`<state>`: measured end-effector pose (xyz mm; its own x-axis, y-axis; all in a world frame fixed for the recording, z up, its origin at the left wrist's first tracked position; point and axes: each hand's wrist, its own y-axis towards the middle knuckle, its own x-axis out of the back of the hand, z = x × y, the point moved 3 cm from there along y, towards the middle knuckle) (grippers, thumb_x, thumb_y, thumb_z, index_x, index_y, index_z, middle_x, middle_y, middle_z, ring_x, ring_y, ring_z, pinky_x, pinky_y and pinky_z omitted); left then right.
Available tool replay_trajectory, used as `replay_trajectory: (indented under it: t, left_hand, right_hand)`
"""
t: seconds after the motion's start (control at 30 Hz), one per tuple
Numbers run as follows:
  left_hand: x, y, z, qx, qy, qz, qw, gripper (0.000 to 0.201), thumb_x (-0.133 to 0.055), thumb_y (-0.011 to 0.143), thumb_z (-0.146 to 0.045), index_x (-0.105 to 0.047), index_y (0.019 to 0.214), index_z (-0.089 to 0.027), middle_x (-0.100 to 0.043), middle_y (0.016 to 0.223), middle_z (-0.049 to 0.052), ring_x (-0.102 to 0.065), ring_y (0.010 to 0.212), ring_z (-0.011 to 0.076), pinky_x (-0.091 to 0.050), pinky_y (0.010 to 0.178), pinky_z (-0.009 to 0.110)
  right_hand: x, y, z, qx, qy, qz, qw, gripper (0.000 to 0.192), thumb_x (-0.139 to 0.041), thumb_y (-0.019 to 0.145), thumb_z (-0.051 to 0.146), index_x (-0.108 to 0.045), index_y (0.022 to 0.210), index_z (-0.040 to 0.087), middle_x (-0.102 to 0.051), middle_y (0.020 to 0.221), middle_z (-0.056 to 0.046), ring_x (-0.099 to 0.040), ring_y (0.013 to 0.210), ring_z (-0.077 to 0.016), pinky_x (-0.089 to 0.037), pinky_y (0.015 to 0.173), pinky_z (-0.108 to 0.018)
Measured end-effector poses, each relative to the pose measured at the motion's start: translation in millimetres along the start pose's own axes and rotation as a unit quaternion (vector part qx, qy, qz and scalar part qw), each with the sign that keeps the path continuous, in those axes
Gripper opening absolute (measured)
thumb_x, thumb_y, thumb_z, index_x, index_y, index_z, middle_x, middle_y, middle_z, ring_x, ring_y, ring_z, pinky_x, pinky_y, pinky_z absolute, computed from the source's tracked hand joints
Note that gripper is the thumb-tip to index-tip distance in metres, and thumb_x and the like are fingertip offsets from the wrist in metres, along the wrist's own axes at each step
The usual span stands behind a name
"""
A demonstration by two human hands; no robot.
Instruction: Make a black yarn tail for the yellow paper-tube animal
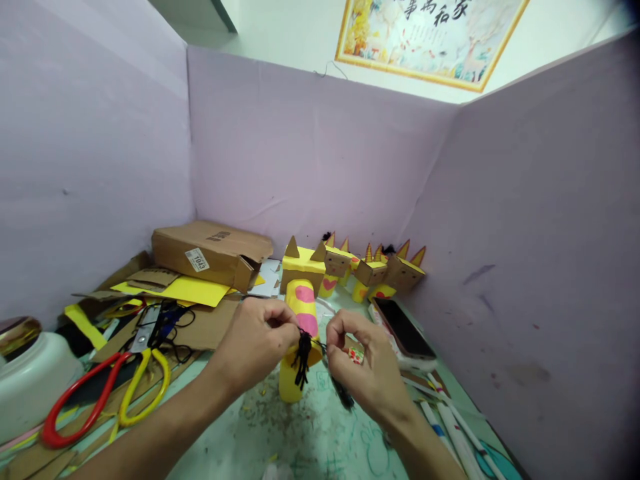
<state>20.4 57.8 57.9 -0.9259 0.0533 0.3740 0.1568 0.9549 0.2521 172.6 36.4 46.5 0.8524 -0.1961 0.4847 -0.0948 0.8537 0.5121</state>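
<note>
My left hand (260, 337) is closed in a pinch on a black yarn tassel (301, 360), whose strands hang loose. Across from it, my right hand (367, 367) pinches a thin black thread stretching toward the tassel. A small red-and-green patterned patch (356, 355) shows at its fingers. Just behind the tassel stands a cardboard animal figure (303, 263) with a yellow head, two pointed ears and a yellow tube body with pink spots. The tassel hangs in front of the lower tube; whether it is attached cannot be seen.
Several similar figures (373, 272) stand at the back right. A phone (405, 327) lies on a white box at right, with pens (457, 430) nearer me. Scissors (143, 340), cardboard scraps, a brown box (210, 250) and a white jar (35, 380) crowd the left. Lilac panels enclose the table.
</note>
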Motion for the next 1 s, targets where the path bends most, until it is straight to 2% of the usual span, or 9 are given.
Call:
replay_trajectory:
  t: [0.1, 0.23, 0.33, 0.43, 0.5, 0.57, 0.77, 0.9, 1.0]
  left_hand:
    - [3.8, 1.3, -3.9, -0.005, -0.038, 0.001, 0.999, 0.017, -0.052, 0.071, -0.026, -0.066, 0.068, -0.017, -0.062, 0.066, 0.000, -0.051, 0.062, 0.0141, -0.039, 0.059, 0.025]
    - [18.3, -0.2, -11.9, -0.020, -0.043, -0.024, 0.999, 0.021, -0.050, 0.076, -0.032, -0.066, 0.079, -0.018, -0.060, 0.065, -0.002, -0.050, 0.059, 0.0131, -0.039, 0.059, 0.025]
    - [24.6, -7.7, -17.9, -0.037, 0.057, 0.008, 0.998, 0.022, -0.052, 0.075, -0.038, -0.062, 0.068, -0.019, -0.059, 0.064, -0.001, -0.051, 0.062, 0.0146, -0.038, 0.059, 0.026]
    - [17.9, -17.9, -19.6, -0.023, 0.190, 0.078, 0.978, 0.021, -0.059, 0.069, -0.041, -0.060, 0.067, -0.020, -0.061, 0.070, 0.001, -0.054, 0.070, 0.0194, -0.038, 0.063, 0.029]
    - [9.9, -22.7, -20.2, -0.025, 0.252, 0.089, 0.963, 0.020, -0.061, 0.068, -0.041, -0.061, 0.071, -0.021, -0.062, 0.075, 0.002, -0.054, 0.075, 0.0224, -0.037, 0.066, 0.032]
    - [2.5, -24.5, -21.2, -0.044, 0.278, 0.074, 0.957, 0.016, -0.058, 0.070, -0.036, -0.061, 0.070, -0.020, -0.063, 0.075, 0.003, -0.053, 0.075, 0.0228, -0.036, 0.067, 0.034]
    - [-3.5, -20.0, -17.3, -0.062, 0.228, 0.058, 0.970, 0.014, -0.051, 0.072, -0.024, -0.065, 0.069, -0.020, -0.064, 0.069, 0.002, -0.055, 0.067, 0.0181, -0.036, 0.063, 0.030]
    - [-5.7, -18.0, -15.1, -0.076, 0.223, 0.058, 0.970, 0.016, -0.050, 0.070, -0.020, -0.062, 0.060, -0.019, -0.062, 0.063, 0.002, -0.053, 0.062, 0.0164, -0.036, 0.060, 0.029]
    - [-5.0, -16.4, -13.6, -0.048, 0.175, 0.047, 0.982, 0.014, -0.050, 0.067, -0.019, -0.057, 0.055, -0.018, -0.057, 0.056, 0.000, -0.050, 0.057, 0.0147, -0.035, 0.056, 0.027]
  right_hand:
    - [4.9, 1.4, 2.9, 0.001, 0.016, 0.036, 0.999, 0.011, -0.053, 0.065, 0.023, -0.046, 0.057, 0.020, -0.051, 0.059, 0.000, -0.047, 0.061, -0.0161, -0.035, 0.059, -0.029]
    - [22.7, 2.8, 0.9, -0.022, 0.068, -0.034, 0.997, 0.024, -0.055, 0.076, 0.037, -0.048, 0.060, 0.020, -0.048, 0.058, 0.002, -0.044, 0.057, -0.0133, -0.033, 0.054, -0.026]
    - [35.0, 2.8, -1.5, -0.031, 0.073, -0.077, 0.994, 0.017, -0.054, 0.078, 0.035, -0.055, 0.071, 0.020, -0.050, 0.062, 0.003, -0.046, 0.059, -0.0130, -0.034, 0.055, -0.026]
    - [38.8, 3.1, 1.2, -0.019, 0.035, -0.068, 0.997, 0.009, -0.057, 0.075, 0.029, -0.060, 0.074, 0.020, -0.054, 0.063, 0.002, -0.050, 0.061, -0.0135, -0.038, 0.059, -0.027]
    - [36.6, 3.0, 5.0, -0.005, 0.012, -0.055, 0.998, 0.008, -0.058, 0.073, 0.026, -0.062, 0.074, 0.020, -0.058, 0.066, 0.001, -0.052, 0.061, -0.0139, -0.040, 0.060, -0.027]
    - [30.4, 2.5, 7.8, 0.008, -0.003, -0.029, 1.000, 0.009, -0.057, 0.072, 0.024, -0.064, 0.076, 0.020, -0.061, 0.070, 0.000, -0.053, 0.062, -0.0145, -0.042, 0.060, -0.028]
    - [4.5, -0.3, 2.8, 0.053, -0.019, 0.067, 0.996, 0.018, -0.057, 0.070, 0.015, -0.066, 0.084, 0.021, -0.066, 0.079, -0.001, -0.055, 0.070, -0.0163, -0.043, 0.067, -0.031]
    - [-3.2, -0.1, -0.9, 0.070, -0.012, 0.070, 0.995, 0.021, -0.055, 0.068, 0.008, -0.065, 0.080, 0.021, -0.065, 0.076, 0.000, -0.054, 0.071, -0.0153, -0.041, 0.068, -0.030]
    - [-4.2, 0.4, -1.2, 0.058, -0.008, 0.063, 0.996, 0.015, -0.055, 0.069, 0.010, -0.065, 0.076, 0.020, -0.065, 0.074, 0.000, -0.053, 0.069, -0.0152, -0.040, 0.066, -0.029]
